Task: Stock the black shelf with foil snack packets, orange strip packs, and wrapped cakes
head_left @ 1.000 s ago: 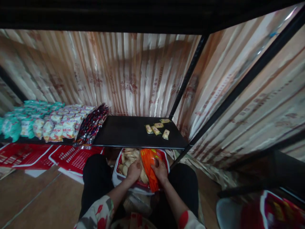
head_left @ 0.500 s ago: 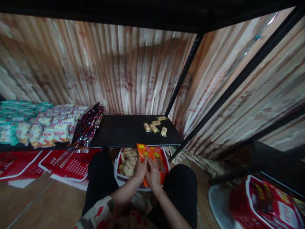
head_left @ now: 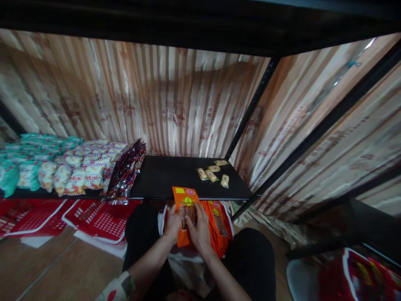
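Observation:
An orange snack packet (head_left: 184, 198) with a clear window is held upright above the basket between my two hands. My left hand (head_left: 173, 222) grips its left edge. My right hand (head_left: 199, 230) is on its right side, thumb and fingers over the front. Right behind my right hand, more orange snack packets (head_left: 220, 228) stand in a red basket with a white rim (head_left: 232, 230) between my knees. The pale snacks in the left half of that basket are mostly hidden by the held packet and my left hand.
A black shelf (head_left: 169, 175) lies ahead, bearing several small yellow packets (head_left: 212, 175), dark shiny packets (head_left: 125, 171), white snack bags (head_left: 84, 173) and green bags (head_left: 29, 171). Red baskets (head_left: 100, 219) sit below left, another basket (head_left: 346, 267) right. A black post (head_left: 253, 98) rises behind.
The orange packet has come up and left, away from the other orange ones, and now stands over the pale snacks. My hands have moved apart to its two sides. The view has shifted slightly.

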The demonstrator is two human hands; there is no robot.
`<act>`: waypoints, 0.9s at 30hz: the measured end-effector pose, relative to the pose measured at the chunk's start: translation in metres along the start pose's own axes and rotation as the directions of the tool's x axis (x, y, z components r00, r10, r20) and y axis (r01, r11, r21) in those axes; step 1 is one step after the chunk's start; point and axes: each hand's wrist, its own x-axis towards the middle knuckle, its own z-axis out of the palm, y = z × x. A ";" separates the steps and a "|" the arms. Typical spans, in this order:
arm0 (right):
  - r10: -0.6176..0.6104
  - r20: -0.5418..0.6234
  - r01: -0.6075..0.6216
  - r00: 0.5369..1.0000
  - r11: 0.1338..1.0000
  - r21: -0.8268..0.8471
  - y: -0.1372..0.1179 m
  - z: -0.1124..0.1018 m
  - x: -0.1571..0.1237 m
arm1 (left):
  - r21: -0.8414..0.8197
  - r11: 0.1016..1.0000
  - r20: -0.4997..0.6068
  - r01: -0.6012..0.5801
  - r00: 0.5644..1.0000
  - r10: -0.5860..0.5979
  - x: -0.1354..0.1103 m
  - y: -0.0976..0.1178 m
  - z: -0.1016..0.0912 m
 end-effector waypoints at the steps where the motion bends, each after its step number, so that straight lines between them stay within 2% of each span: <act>1: 0.024 -0.002 -0.024 1.000 0.999 0.030 -0.001 0.002 0.003 | -0.035 0.999 0.013 0.004 1.000 -0.003 0.001 0.004 -0.002; 5: 0.159 0.081 -0.175 0.984 0.953 0.248 -0.002 0.011 0.019 | -0.135 0.989 0.044 0.061 0.997 -0.056 0.009 0.018 -0.015; 7: 0.272 0.145 -0.308 0.951 0.869 0.387 -0.002 0.015 0.029 | -0.148 0.986 0.049 0.073 0.997 -0.066 0.016 0.023 -0.022; 10: 0.403 0.269 -0.484 0.875 0.691 0.536 -0.005 0.016 0.043 | -0.131 0.988 0.064 0.076 0.996 -0.068 0.029 0.029 -0.029; 13: 0.367 0.377 -0.526 0.851 0.586 0.616 -0.016 0.011 0.055 | -0.119 0.991 0.061 0.069 0.996 -0.062 0.040 0.035 -0.030; 19: 0.302 0.490 -0.574 0.818 0.490 0.656 -0.051 -0.004 0.074 | -0.184 0.979 0.091 0.091 0.993 -0.075 0.054 0.044 -0.027; 22: 0.235 0.520 -0.561 0.821 0.496 0.662 -0.063 -0.005 0.081 | -0.190 0.978 0.094 0.087 0.993 -0.070 0.059 0.043 -0.027; 27: 0.157 0.524 -0.520 0.837 0.526 0.673 -0.072 0.005 0.087 | -0.198 0.978 0.019 0.072 0.997 -0.069 0.065 0.032 -0.027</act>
